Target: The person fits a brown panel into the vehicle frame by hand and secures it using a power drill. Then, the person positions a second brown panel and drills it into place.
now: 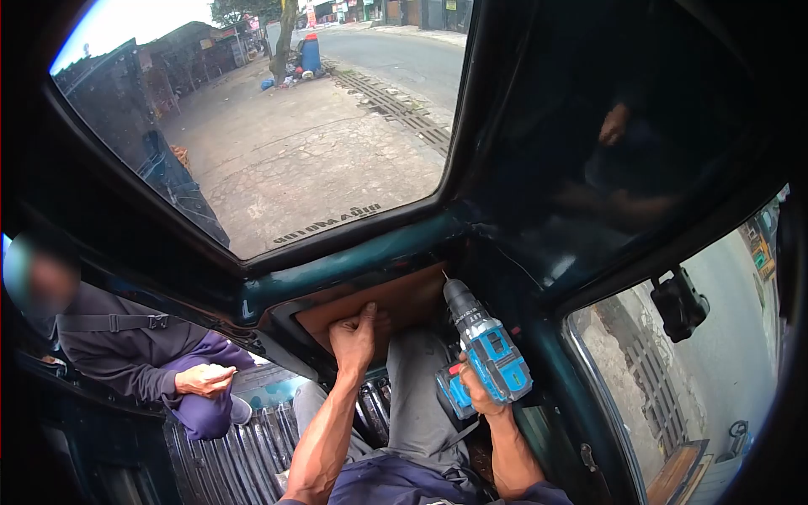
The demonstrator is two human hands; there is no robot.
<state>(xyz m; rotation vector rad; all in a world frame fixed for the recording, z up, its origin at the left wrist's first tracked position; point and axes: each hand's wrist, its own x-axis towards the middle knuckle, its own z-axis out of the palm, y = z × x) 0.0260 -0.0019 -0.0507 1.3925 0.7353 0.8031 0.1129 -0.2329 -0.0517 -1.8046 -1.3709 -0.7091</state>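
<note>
My right hand [481, 389] is wrapped round the handle of a blue and black cordless drill [497, 358]. The drill points up and away, and its thin bit ends right at the upper right corner of a brown panel [412, 296]. That panel lies against the dark green vehicle wall below the window. At its lower edge, my left hand [353, 341] is closed with fingers curled and thumb up against the panel. My grey-trousered knee [412, 362] rises just under the board, between my two forearms.
To the left a person [139, 353] in dark clothing crouches, one hand [206, 380] near their knee. The ribbed vehicle floor [227, 459] stretches below. A large window [295, 151] is ahead; another opening [673, 370] with a black fitting [678, 305] is at right.
</note>
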